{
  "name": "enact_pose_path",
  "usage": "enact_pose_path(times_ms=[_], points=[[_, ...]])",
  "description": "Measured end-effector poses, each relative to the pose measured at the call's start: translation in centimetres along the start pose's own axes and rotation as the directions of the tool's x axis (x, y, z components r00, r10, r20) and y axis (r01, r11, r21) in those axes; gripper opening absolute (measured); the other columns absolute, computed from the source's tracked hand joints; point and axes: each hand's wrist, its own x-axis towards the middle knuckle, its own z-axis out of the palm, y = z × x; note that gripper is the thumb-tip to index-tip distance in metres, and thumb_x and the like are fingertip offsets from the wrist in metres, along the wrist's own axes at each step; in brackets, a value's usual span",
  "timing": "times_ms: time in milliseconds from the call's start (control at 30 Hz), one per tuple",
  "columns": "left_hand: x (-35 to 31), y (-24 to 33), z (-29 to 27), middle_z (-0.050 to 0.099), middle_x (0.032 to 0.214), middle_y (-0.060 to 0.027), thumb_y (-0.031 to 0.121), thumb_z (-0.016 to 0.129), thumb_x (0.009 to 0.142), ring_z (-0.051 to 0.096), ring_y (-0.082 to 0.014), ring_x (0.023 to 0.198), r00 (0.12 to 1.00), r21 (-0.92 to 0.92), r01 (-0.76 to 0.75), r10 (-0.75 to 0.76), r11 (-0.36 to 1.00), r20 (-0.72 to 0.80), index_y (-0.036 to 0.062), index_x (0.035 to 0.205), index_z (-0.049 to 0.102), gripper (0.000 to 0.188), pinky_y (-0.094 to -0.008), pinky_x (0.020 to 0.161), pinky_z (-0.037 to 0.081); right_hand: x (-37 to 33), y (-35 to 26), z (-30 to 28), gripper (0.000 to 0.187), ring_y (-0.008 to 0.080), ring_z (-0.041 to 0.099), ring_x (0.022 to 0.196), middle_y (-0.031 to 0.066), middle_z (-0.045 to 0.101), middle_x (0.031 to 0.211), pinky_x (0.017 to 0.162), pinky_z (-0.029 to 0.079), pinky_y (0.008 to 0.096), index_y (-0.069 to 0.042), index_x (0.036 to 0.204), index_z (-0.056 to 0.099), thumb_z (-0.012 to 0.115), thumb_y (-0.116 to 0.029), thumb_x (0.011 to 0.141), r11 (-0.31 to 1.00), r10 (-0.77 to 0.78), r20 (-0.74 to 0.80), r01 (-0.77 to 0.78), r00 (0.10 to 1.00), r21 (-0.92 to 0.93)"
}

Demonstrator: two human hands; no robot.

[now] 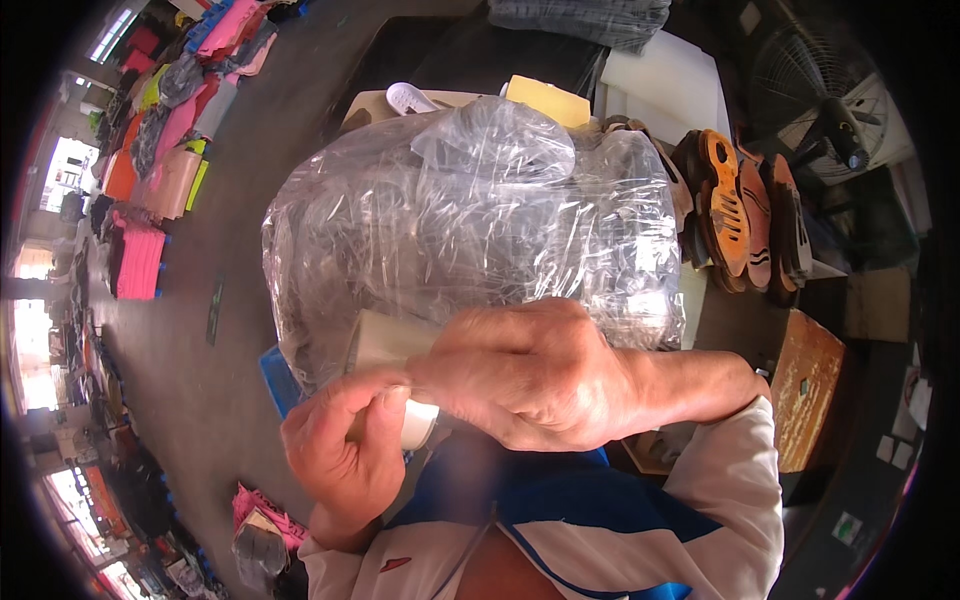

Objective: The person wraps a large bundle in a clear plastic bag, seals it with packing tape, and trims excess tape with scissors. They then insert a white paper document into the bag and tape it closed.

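A wide cream roll of tape (385,337) is between my hands, low in front of a large bundle wrapped in clear plastic film (470,220). My left hand (345,440) is closed around the roll from the left, its thumb pointing up. From the right, my right hand (530,375) reaches across it with bent fingers pressed together at the roll, close to the left thumb. My right fingertips are partly hidden, and whether a loose tape end lies between them cannot be made out. The contents of the bundle are blurred by the shiny film.
Behind the bundle lie a yellow block (548,101) and a white shoe-shaped piece (408,98). Orange and brown sole-shaped pieces (724,200) stand at the right, before a caged fan (825,110). A worn wooden box (808,390) stands nearer; pink stacks (140,258) line the left.
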Motion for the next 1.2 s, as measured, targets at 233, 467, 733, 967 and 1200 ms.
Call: enact_pose_path(times_ms=[233,467,733,967,1200], points=[[0.1,-0.2,0.4,0.077,0.103,-0.0164,0.014,0.088,0.081,0.075,-0.0245,0.083,0.993,-0.151,0.012,0.007,0.988,0.119,-0.0020,0.116,0.068,0.044,-0.0333,0.073,0.059,0.6,0.6,-1.2,0.016,0.0262,0.073,0.071,0.0165,0.072,0.087,0.057,0.056,0.0333,0.003,0.106,0.076,0.075,-0.002,0.090,0.955,0.185,-0.067,-0.163,0.980,0.248],[1.1,0.6,2.7,0.068,0.130,-0.0174,0.010,0.080,0.089,0.066,-0.0206,0.118,0.970,-0.741,0.239,-0.187,0.627,0.155,-0.0087,0.160,0.013,0.099,-0.0320,0.102,0.048,2.7,1.2,-4.1,0.008,0.0084,0.064,0.062,0.0084,0.073,0.084,0.052,0.051,0.0223,0.001,0.097,0.077,0.075,-0.006,0.094,0.900,0.339,-0.172,-0.265,0.925,0.347],[3.2,-1.7,3.3,0.069,0.126,-0.0180,0.001,0.065,0.098,0.067,-0.0183,0.113,0.993,-0.380,0.114,-0.117,0.918,0.017,-0.0096,0.143,0.050,0.048,-0.0288,0.096,0.051,8.1,7.6,-7.4,0.019,0.0082,0.060,0.061,0.0047,0.075,0.079,0.058,0.051,0.0237,-0.001,0.092,0.080,0.075,-0.020,0.092,0.772,0.635,-0.188,-0.613,0.749,0.168],[2.2,-0.9,2.1,0.069,0.123,-0.0149,0.005,0.065,0.098,0.065,-0.0143,0.106,0.976,-0.278,0.200,-0.166,0.939,0.143,-0.0082,0.144,0.051,0.049,-0.0287,0.094,0.051,10.5,13.8,-8.8,0.015,0.0062,0.055,0.059,0.0004,0.065,0.068,0.055,0.046,0.0221,-0.001,0.093,0.081,0.074,-0.012,0.088,0.766,0.638,-0.241,-0.635,0.731,0.099],[0.7,-1.2,2.0,0.068,0.125,-0.0143,0.002,0.063,0.098,0.064,-0.0130,0.108,0.955,-0.394,0.296,-0.263,0.870,0.136,-0.0081,0.149,0.046,0.055,-0.0272,0.093,0.051,11.0,16.4,-8.9,0.018,0.0095,0.058,0.063,0.0029,0.065,0.068,0.063,0.050,0.0264,0.000,0.090,0.081,0.076,-0.015,0.082,0.715,0.683,-0.181,-0.698,0.708,-0.032]])
